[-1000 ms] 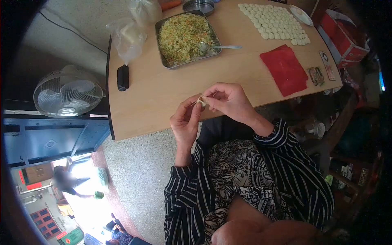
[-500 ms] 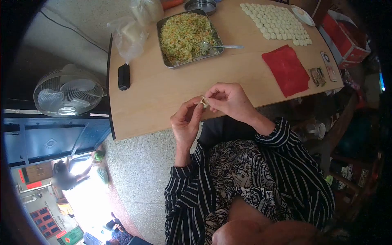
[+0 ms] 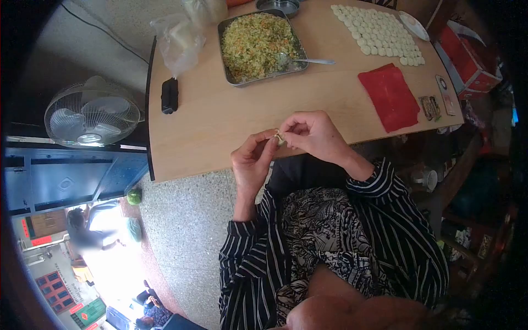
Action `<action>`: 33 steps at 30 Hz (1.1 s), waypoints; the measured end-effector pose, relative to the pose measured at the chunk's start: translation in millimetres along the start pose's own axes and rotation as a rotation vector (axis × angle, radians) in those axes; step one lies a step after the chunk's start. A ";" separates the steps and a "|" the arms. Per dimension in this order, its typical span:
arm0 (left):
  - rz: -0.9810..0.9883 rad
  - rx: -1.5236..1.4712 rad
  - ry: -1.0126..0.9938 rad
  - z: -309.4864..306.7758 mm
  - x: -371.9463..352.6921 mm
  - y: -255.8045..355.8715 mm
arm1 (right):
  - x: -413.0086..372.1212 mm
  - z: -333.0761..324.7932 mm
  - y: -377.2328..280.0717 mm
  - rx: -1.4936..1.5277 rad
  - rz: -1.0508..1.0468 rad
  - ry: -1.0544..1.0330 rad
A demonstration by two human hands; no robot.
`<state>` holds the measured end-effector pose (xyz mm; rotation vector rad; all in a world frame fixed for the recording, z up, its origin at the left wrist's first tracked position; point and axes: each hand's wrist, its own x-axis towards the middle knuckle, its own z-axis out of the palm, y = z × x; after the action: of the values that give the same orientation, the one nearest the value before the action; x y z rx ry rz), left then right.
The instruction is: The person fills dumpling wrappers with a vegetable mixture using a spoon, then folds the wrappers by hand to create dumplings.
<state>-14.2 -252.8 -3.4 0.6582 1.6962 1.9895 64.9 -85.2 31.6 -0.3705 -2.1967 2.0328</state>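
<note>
Pale dough is sitting pinched between the fingertips of our left hand [image 3: 253,158] and right hand [image 3: 315,135], above the near edge of the wooden tabletop [image 3: 220,124].

Light was strongest at lower left, where the ground outside [image 3: 107,267] had washed out to white and a person [image 3: 85,228] beside it was smudged. Indoors, soft, moderate light fell on the table [image 3: 220,118], with only faint shadows. Glare marked the fan [image 3: 91,115] low on its guard; a pale sheen lay on the blue panel [image 3: 66,179]. The clutter [image 3: 467,181] at right sank into gloom. Wide-lens distortion bowed the table's outline; corners fell to black. Hands [image 3: 250,162] [image 3: 316,137] fairly sharp; the dough piece [image 3: 280,139] too small for fine detail.
</note>
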 end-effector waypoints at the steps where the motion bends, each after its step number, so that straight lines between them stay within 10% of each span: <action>1: -0.010 -0.005 -0.008 -0.6 0.1 1.2 | -0.1 -0.7 -0.7 -0.017 -0.008 -0.009; 16: -0.061 0.215 -0.326 -20.5 7.4 34.5 | -9.3 -3.8 -17.7 -0.267 -0.097 -0.098; 33: -0.064 0.100 -0.205 -20.3 11.7 24.7 | -6.2 1.1 -15.4 -0.088 0.023 -0.029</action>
<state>-36.5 -265.1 19.1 0.8028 1.6789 1.7381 69.1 -88.9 47.3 -0.3794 -2.3155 1.9688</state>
